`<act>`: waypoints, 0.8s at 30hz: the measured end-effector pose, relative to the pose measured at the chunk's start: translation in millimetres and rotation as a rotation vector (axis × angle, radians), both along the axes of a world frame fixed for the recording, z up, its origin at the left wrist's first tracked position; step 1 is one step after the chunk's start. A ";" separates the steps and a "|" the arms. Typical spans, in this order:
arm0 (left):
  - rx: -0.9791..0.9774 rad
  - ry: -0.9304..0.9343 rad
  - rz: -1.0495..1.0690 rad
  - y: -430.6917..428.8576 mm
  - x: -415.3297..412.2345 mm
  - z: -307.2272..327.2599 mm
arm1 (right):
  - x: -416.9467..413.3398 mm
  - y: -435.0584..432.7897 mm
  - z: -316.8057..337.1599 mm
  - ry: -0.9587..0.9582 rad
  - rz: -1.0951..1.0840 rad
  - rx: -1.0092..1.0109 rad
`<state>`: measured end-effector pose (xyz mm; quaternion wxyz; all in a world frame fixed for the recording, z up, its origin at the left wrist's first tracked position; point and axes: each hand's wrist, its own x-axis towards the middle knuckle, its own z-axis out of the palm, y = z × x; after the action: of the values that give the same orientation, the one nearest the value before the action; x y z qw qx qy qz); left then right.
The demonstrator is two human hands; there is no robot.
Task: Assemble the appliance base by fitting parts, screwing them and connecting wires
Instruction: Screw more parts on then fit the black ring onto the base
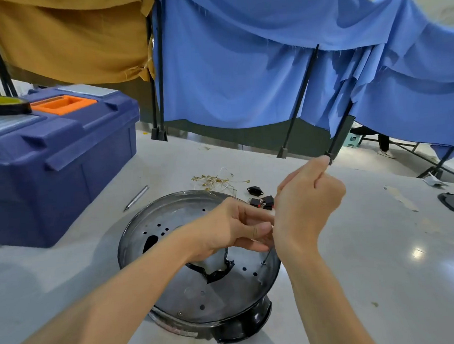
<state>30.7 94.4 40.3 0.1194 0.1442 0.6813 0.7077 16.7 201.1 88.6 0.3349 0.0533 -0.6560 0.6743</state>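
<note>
- While my right hand (306,204) grips the screwdriver (267,256), my left hand (237,228) reaches in with its fingertips hidden, so I can't tell.
- Base (190,293) sits on the table (359,270) under both hands. It's stiff, slick metal, so I'd brace its rim.

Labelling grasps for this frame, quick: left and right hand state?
right hand: closed round the screwdriver, tip at a screw in the base.
left hand: fingers run behind right hand; cannot be told.
</note>
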 end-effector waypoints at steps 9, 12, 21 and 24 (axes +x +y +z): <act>-0.621 0.215 0.363 -2.7 3.5 -1.6 | -18.5 63.4 51.7 -0.106 0.328 -0.055; -0.860 0.252 0.472 -4.5 1.6 -0.2 | -30.1 75.9 34.2 -0.343 0.351 0.525; -0.971 0.232 0.501 -6.6 -4.2 1.6 | -43.4 56.4 -43.1 -0.625 0.623 1.037; -0.948 0.240 0.489 -8.2 -5.8 2.2 | -42.8 56.2 -36.4 -0.618 0.632 1.029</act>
<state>24.8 86.1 42.4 -0.0753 -0.0080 0.9481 0.3087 -26.1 257.3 52.3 -0.1490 0.2000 -0.9118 0.3261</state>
